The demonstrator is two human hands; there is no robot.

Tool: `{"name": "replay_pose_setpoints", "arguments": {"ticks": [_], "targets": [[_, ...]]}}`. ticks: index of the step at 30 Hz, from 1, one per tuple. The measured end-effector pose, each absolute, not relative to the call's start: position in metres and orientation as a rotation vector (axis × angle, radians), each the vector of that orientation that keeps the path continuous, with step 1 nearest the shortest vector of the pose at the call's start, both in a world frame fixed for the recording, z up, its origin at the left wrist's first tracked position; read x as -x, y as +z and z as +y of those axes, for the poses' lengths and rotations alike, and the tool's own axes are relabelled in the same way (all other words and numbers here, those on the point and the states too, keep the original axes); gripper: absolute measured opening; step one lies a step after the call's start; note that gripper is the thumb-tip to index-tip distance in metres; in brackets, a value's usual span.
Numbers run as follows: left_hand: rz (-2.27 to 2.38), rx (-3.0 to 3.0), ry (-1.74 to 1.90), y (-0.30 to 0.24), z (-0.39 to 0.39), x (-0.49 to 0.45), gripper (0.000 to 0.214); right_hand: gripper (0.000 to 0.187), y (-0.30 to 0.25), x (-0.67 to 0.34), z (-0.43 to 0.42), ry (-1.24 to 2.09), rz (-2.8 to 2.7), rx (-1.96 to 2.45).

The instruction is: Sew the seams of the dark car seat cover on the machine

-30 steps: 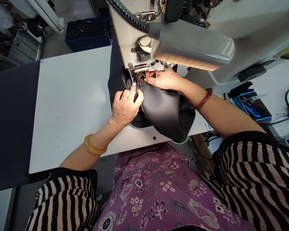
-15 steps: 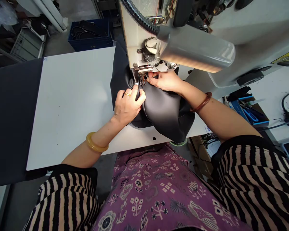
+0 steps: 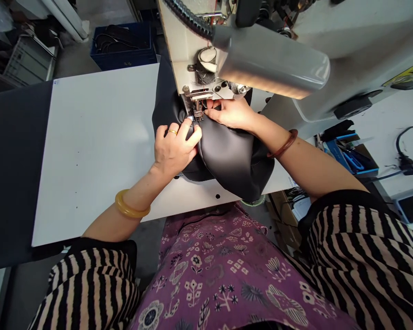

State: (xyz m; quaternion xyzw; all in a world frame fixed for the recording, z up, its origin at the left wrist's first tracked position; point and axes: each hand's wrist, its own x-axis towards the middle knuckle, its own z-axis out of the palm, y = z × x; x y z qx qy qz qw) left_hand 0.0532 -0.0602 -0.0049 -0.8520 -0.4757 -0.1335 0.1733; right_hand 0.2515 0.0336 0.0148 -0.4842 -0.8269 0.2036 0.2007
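Note:
A bunched piece of smooth black leather-like material [image 3: 227,146] lies under the presser foot [image 3: 198,111] of a sewing machine [image 3: 179,50]. My left hand [image 3: 175,145], with a ring on one finger, grips the material just in front and left of the foot. Its thumb and forefinger are at the seam, and the index fingertip almost meets the foot. On the right side of the needle area, my right hand [image 3: 232,113] pinches the material's edge, with some fingertips partly hidden by the machine head. The material's front folds hang over the table edge.
A grey lamp [image 3: 275,59] on a flexible neck hangs low over my right hand. The white table [image 3: 99,151] extends left to dark material [image 3: 13,174]. Behind stands a blue crate [image 3: 124,50]. A small blue box of tools [image 3: 354,156] sits at right.
The whole view has shifted slightly, so everything appears a little further left and up. Both hands keep nearly the same places on the material beside the presser foot.

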Motion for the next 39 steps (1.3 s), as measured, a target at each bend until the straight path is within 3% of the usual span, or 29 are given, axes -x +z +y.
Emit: {"name": "replay_pose_setpoints", "arguments": {"ticks": [22, 28, 35, 39], "targets": [[-1.396, 2.438, -0.463, -0.01, -0.059, -0.051, 0.044, 0.023, 0.011, -0.251, 0.021, 0.278, -2.32, 1.423], [-1.358, 2.362, -0.468, -0.009, -0.062, -0.048, 0.042, 0.041, 0.024, -0.247, -0.017, 0.174, -2.424, 1.59], [-1.436, 2.457, -0.71, -0.003, -0.064, -0.075, 0.036, 0.062, -0.014, -0.237, -0.086, 0.177, -2.506, 1.374], [-1.499, 2.627, -0.715, 0.007, -0.054, -0.11, 0.033, 0.056, -0.028, -0.252, -0.107, 0.134, -2.433, 1.184]]}}
